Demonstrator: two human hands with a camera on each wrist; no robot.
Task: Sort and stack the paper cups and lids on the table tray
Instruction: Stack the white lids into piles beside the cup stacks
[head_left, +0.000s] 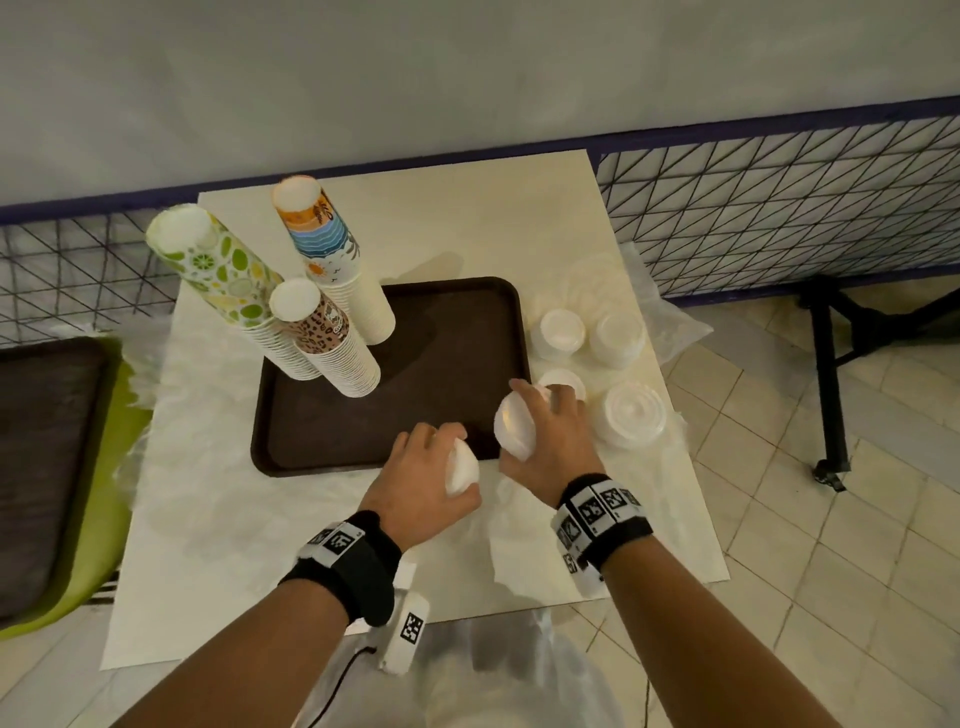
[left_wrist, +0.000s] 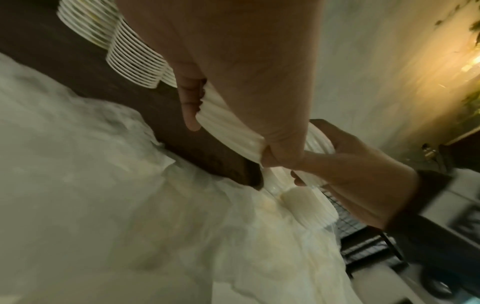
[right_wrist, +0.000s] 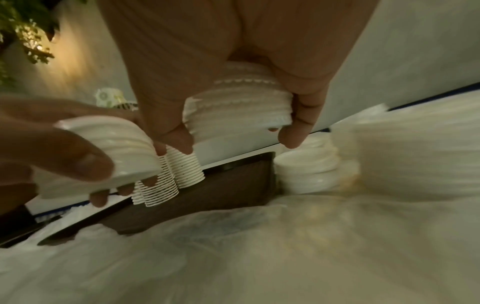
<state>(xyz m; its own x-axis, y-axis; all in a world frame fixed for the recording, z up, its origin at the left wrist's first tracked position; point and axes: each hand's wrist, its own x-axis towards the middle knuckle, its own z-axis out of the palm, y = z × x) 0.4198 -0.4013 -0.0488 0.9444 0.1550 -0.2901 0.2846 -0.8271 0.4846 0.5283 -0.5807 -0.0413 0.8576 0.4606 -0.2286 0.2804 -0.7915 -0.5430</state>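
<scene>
A dark brown tray (head_left: 441, 338) lies on the white table and bears three tall stacks of paper cups: lime-patterned (head_left: 223, 270), beach-patterned (head_left: 332, 249) and leopard-patterned (head_left: 322, 332). My left hand (head_left: 431, 467) grips a short stack of white lids (head_left: 461, 470) (left_wrist: 228, 127) by the tray's near right corner. My right hand (head_left: 545, 426) grips a second, larger stack of white lids (head_left: 514, 423) (right_wrist: 239, 107), tilted on its side just right of the left one. The two stacks are close together but apart.
More white lid stacks (head_left: 561, 332) (head_left: 618, 335) (head_left: 634, 413) sit on crinkled clear plastic (head_left: 670, 322) right of the tray. A wire-mesh fence (head_left: 779, 208) runs behind the table. A green chair with a dark cushion (head_left: 47, 467) stands at the left.
</scene>
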